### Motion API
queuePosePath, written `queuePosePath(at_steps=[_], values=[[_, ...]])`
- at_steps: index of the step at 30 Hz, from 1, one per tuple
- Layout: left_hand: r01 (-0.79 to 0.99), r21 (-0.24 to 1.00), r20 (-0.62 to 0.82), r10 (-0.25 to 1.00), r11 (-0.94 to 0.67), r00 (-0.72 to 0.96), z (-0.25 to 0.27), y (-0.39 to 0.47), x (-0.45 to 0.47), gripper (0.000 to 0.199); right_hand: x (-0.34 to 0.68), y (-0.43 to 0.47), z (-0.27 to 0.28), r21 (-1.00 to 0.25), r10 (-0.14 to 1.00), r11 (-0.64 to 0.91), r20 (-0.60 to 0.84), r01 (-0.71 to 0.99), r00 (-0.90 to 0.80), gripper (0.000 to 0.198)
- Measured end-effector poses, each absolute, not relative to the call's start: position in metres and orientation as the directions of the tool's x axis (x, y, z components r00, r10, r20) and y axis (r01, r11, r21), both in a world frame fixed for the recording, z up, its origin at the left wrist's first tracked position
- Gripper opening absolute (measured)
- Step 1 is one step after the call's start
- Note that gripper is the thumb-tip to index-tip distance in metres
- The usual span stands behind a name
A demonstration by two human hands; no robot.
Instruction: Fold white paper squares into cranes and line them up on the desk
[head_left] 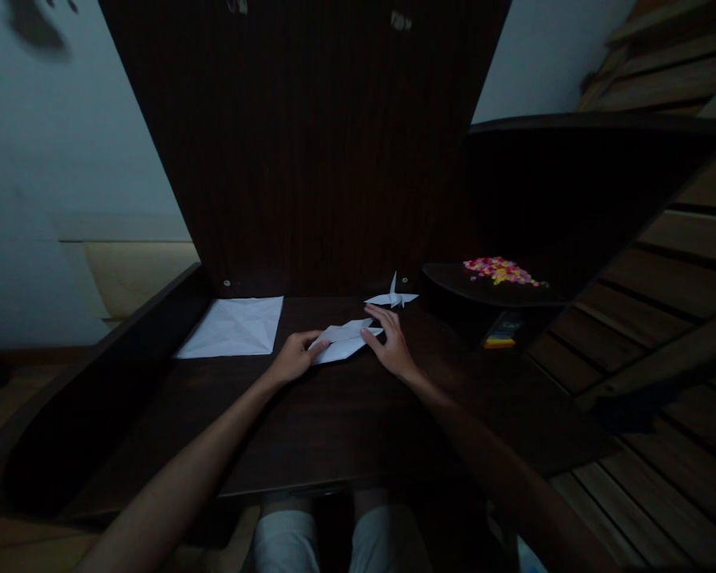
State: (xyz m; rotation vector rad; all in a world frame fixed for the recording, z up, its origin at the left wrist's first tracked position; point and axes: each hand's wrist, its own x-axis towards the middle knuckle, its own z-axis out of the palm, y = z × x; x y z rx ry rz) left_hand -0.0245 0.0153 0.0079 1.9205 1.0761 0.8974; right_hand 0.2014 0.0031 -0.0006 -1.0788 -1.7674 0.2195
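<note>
A partly folded sheet of white paper point(344, 341) lies between my two hands on the dark desk. My left hand point(298, 356) grips its left end, the thumb on top and the fingers going out of sight beneath. At the right end, my right hand point(389, 344) has its thumb on the paper's tip, while its fingers reach out above the edge. Just beyond that hand stands a folded white paper crane point(394, 298). Off to the left rests a creased white sheet point(235, 326), spread flat.
A dark wooden panel point(310, 159) rises behind the desk point(310, 430). On a small corner shelf point(447, 280) at the right sits a pile of colourful small pieces point(501, 270). Under it is a small item with a yellow edge point(500, 343). A raised side board point(95, 382) bounds the left.
</note>
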Motion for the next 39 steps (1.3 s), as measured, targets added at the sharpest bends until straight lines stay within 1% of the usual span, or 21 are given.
queuePosePath(at_steps=[2,4,6,8,12,14,18,20,22,24,26,27,28,30,32,34,36,39], values=[[0.294,0.931,0.102,0.929,-0.215,0.356,0.008,0.017,-0.024,0.045,0.201,0.004,-0.002,-0.622,0.754,0.565,0.656,0.542,-0.033,0.048],[0.199,0.978,-0.013,0.938,-0.060,0.346,0.007,0.018,-0.022,0.047,0.201,0.007,-0.006,-0.683,0.776,0.553,0.631,0.477,0.002,0.055],[0.105,0.992,-0.104,0.924,0.070,0.368,0.006,0.017,-0.021,0.048,0.199,0.011,-0.012,-0.755,0.813,0.531,0.582,0.385,0.018,0.060],[0.034,0.986,-0.161,0.897,0.162,0.412,0.006,0.015,-0.020,0.047,0.198,0.016,-0.019,-0.821,0.859,0.481,0.512,0.307,0.022,0.063],[-0.004,0.972,-0.203,0.843,0.236,0.499,0.007,0.011,-0.018,0.044,0.195,0.020,-0.024,-0.942,0.947,0.322,0.321,0.093,-0.022,0.069],[0.012,0.971,-0.212,0.832,0.240,0.513,0.008,0.010,-0.018,0.043,0.195,0.020,-0.024,-0.964,0.965,0.262,0.261,0.040,-0.040,0.064],[0.045,0.967,-0.236,0.814,0.251,0.530,0.007,0.009,-0.018,0.044,0.198,0.020,-0.023,-0.972,0.974,0.223,0.219,0.076,-0.057,0.043],[0.058,0.963,-0.253,0.802,0.265,0.541,0.006,0.009,-0.019,0.046,0.200,0.020,-0.023,-0.968,0.975,0.219,0.211,0.126,-0.068,0.039],[0.075,0.958,-0.271,0.794,0.276,0.544,0.006,0.010,-0.019,0.048,0.200,0.019,-0.023,-0.941,0.966,0.258,0.246,0.220,-0.082,0.036],[0.087,0.954,-0.285,0.787,0.286,0.547,0.005,0.010,-0.020,0.047,0.200,0.016,-0.021,-0.847,0.931,0.361,0.354,0.390,-0.092,0.031],[0.090,0.951,-0.296,0.779,0.297,0.553,0.006,0.009,-0.019,0.044,0.199,0.011,-0.018,-0.657,0.859,0.469,0.494,0.590,-0.134,0.026],[0.091,0.949,-0.301,0.778,0.303,0.552,0.006,0.009,-0.019,0.042,0.199,0.008,-0.016,-0.568,0.831,0.499,0.529,0.655,-0.173,0.024],[0.093,0.948,-0.305,0.779,0.306,0.547,0.006,0.009,-0.019,0.039,0.198,0.005,-0.014,-0.503,0.808,0.534,0.542,0.680,-0.233,0.024],[0.102,0.948,-0.309,0.791,0.302,0.528,0.006,0.009,-0.019,0.034,0.196,0.001,-0.012,-0.442,0.762,0.620,0.536,0.648,-0.363,0.023],[0.118,0.949,-0.310,0.805,0.291,0.506,0.005,0.010,-0.019,0.030,0.195,0.000,-0.012,-0.435,0.714,0.696,0.505,0.571,-0.485,0.023],[0.135,0.949,-0.313,0.811,0.284,0.494,0.005,0.011,-0.020,0.026,0.194,0.000,-0.014,-0.448,0.685,0.729,0.459,0.518,-0.566,0.023],[0.136,0.945,-0.325,0.805,0.298,0.495,0.005,0.012,-0.021,0.025,0.193,0.002,-0.017,-0.461,0.683,0.727,0.414,0.509,-0.602,0.024],[0.143,0.936,-0.350,0.806,0.322,0.478,0.006,0.015,-0.022,0.027,0.194,0.004,-0.020,-0.461,0.698,0.712,0.379,0.530,-0.607,0.026]])
